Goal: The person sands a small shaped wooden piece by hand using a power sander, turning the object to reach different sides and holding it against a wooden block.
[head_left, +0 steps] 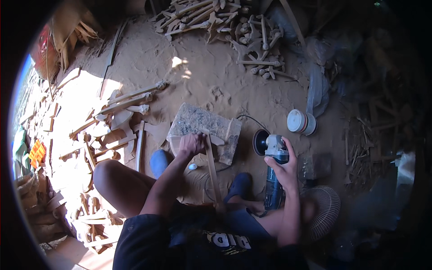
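A person in a dark shirt (189, 240) is sitting before a rough block (189, 118) on a sandy floor (148, 58), both hands being occupied. The left hand (192, 144) is clamping down on a pale piece (218, 140) lying across the block's near part, its fingers curling over it. A long stick (212, 171) is crossing beside that hand, its far end resting on the block and its near end reaching toward the person's lap.

To the right of the block, the right hand (285, 168) is wrapping around an angle grinder (274, 180), its thumb and fingers closing on the body. The grinder's dark disc (260, 142) is facing the block and standing apart from it; whether it is spinning, one cannot tell. A cable (253, 119) is curving out from behind the block's right end.

A white tub (295, 121) is lying farther right of the block, and a wire-caged fan (326, 211) is standing to its right and nearer the person. Pale, knob-ended pieces are lying heaped well beyond the block (193, 15) and scattered to its left (121, 121), sunlight falling over many of the latter. Blue shoes (159, 163) are flanking the block's near side.
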